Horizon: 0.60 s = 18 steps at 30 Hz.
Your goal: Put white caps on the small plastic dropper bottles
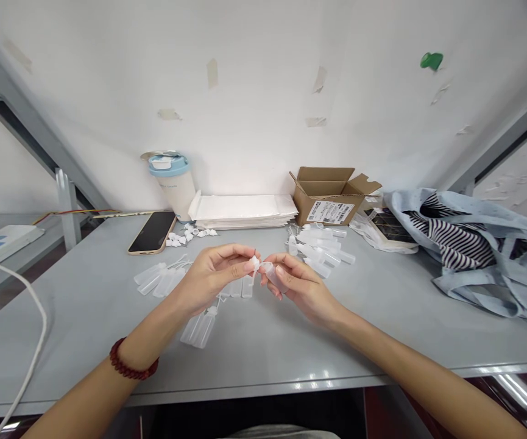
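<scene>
Phone (pixel 152 232), lying on the tabletop (pixel 263 360). White caps (pixel 183 235), loose pile, beside phone. Left hand (pixel 211 272): grip pinching one cap (pixel 254 263) at the fingertips. Right hand (pixel 306 289): grip closed on a clear bottle (pixel 276 280), near that cap, above the tabletop. More bottles (pixel 325 247), heaped before an open carton (pixel 329 210). Blue bag (pixel 482 244), far right.

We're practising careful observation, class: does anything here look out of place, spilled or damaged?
Nothing looks spilled. The wall is untidy: scraps, perhaps old tape, cling to it. On the right, a blue bag lies slumped on the table, its straps tangled, which looks careless beside small parts.
</scene>
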Motion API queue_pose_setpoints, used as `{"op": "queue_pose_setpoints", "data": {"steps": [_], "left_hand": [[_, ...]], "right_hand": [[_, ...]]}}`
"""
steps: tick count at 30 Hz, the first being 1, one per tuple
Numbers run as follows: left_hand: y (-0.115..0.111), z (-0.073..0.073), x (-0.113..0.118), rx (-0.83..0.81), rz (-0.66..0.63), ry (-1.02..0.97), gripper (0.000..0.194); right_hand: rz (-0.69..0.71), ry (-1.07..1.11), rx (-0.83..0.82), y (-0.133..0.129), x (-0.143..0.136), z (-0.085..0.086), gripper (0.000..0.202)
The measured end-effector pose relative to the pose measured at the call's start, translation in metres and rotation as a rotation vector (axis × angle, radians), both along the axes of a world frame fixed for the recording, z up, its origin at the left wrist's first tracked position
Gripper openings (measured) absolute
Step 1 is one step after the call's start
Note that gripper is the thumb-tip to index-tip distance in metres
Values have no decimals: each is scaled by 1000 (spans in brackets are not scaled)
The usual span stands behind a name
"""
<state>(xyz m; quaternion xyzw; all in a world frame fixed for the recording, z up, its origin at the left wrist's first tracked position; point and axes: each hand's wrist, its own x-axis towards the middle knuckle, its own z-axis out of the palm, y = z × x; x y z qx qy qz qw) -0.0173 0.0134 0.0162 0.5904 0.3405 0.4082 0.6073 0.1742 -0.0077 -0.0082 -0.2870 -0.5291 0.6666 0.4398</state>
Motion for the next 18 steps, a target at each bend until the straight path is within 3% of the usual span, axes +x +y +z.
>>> {"op": "queue_pose_setpoints", "data": {"steps": [8,13,18], "left_hand": [[-6,3,3,52,-158,110,17],[-1,-4,3,38,33,72,15],[-1,-10,10,-37,59,-12,16]], "right_hand": [[-58,-71,35,-2,-2,0,22],[-32,-75,13,-2,-3,-1,19],[-3,-67,-11,-2,-4,-4,17]]}}
